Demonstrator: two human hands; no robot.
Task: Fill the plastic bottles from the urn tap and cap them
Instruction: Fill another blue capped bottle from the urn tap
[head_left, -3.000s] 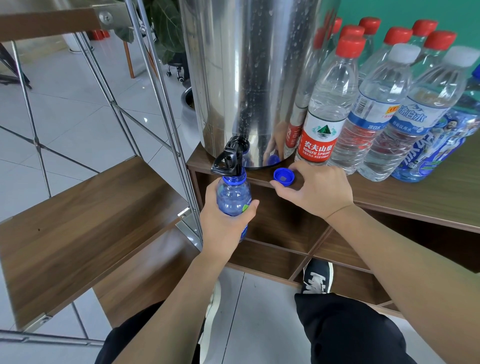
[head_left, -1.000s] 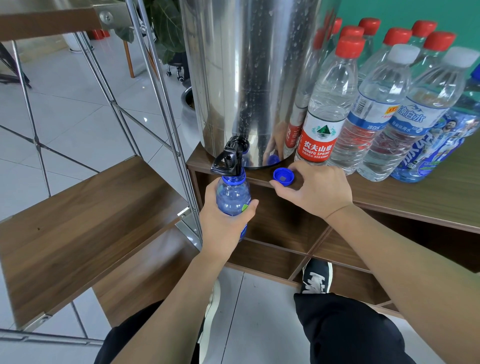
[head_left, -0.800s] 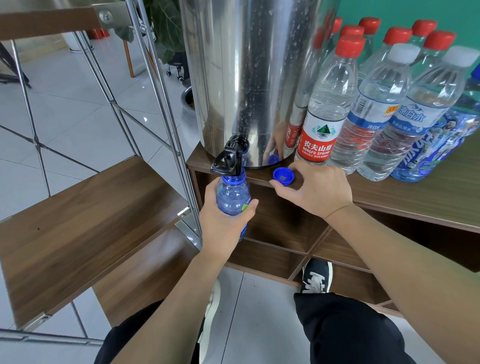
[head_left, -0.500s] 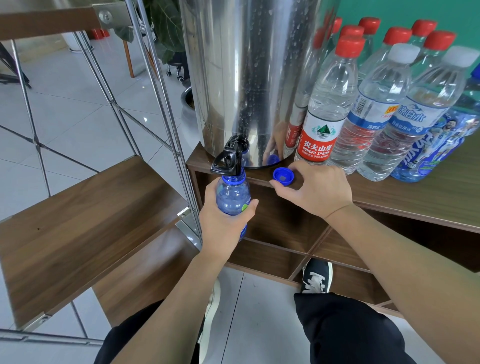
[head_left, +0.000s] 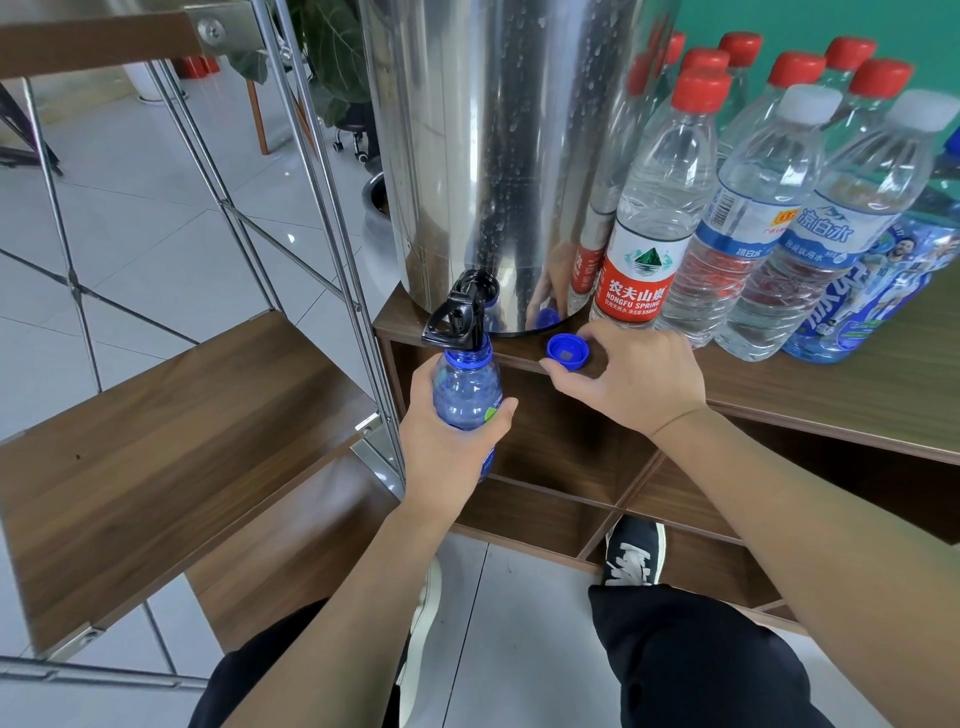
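Left hand (head_left: 447, 447) is gripping our blue bottle (head_left: 466, 395), keeping its mouth under the tap (head_left: 457, 317) for filling. Right hand (head_left: 631, 376) is pinching the blue cap (head_left: 568, 352) on the tabletop (head_left: 831, 384), readying it for sealing.

Bright, even daylight. Glare and reflections streak the steel urn (head_left: 498, 156); tiles left of it shine. Sharp focus throughout. Wide-angle bowing toward frame edges; shadows soft.

Your left hand (head_left: 447, 447) holds the bottle (head_left: 466, 395) up under the urn tap (head_left: 457, 318), in front of the urn (head_left: 498, 156). Right of it, your right hand (head_left: 631, 379) rests on the bench (head_left: 831, 395), the cap (head_left: 568, 353) at its fingertips; the capped bottles (head_left: 753, 218) stand behind that hand.
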